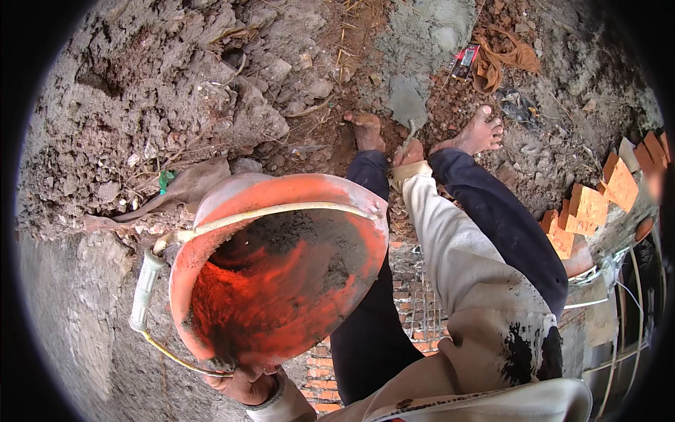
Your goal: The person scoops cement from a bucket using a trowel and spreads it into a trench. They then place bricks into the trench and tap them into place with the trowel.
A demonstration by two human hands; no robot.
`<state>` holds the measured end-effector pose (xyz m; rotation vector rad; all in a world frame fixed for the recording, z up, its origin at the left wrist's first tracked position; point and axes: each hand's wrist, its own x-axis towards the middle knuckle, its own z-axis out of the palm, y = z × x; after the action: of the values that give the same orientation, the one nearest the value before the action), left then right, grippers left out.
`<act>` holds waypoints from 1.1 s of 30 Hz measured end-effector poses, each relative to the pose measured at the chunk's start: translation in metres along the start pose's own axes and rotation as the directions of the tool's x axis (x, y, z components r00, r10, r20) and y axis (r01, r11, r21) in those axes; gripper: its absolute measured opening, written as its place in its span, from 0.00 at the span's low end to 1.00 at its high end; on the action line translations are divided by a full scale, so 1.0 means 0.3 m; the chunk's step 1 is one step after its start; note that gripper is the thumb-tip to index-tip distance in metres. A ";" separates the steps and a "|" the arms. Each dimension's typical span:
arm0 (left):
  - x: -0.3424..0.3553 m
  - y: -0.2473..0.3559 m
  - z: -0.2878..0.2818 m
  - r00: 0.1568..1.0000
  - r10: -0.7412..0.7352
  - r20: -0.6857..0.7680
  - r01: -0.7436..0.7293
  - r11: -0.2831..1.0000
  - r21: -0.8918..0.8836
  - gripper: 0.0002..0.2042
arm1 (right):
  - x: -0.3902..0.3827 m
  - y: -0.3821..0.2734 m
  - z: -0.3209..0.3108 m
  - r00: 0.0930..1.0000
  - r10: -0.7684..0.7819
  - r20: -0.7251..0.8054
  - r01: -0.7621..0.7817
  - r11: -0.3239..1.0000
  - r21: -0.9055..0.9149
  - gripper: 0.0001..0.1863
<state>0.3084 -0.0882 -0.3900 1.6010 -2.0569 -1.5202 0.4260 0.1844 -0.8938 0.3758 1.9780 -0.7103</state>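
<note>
A small green scrap (165, 180) lies in the clods at the left, beside a tan cloth-like piece (190, 188) on the soil. Low in the view the left hand (242, 383) has its grip pressed around the lower rim of an orange bucket (281, 281), fingers curled under the edge. The bucket is tipped with its mouth facing up at the camera; its inside is smeared with grey mortar (316, 243), thickest toward the upper right. A pale wire handle (281, 211) with a white plastic sleeve (145, 290) crosses the mouth and hangs down the left side. Further right, the right hand (410, 151) reaches down between two bare feet, its grip pinching the handle of a mortar-coated trowel (408, 102). Beyond it a small red and black packet (465, 61) lies on the dirt. Orange bricks (587, 207) stack at the far right.
</note>
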 end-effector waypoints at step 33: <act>-0.098 0.067 0.006 1.000 -0.005 0.006 0.005 1.000 0.001 0.25 | 0.220 -0.116 -0.250 0.898 -0.023 0.440 0.230 0.877 -0.423 0.20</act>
<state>0.3068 -0.0655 -0.3626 1.6060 -2.0586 -1.5271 0.3236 0.2018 -0.9127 -0.1978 1.6875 -0.3333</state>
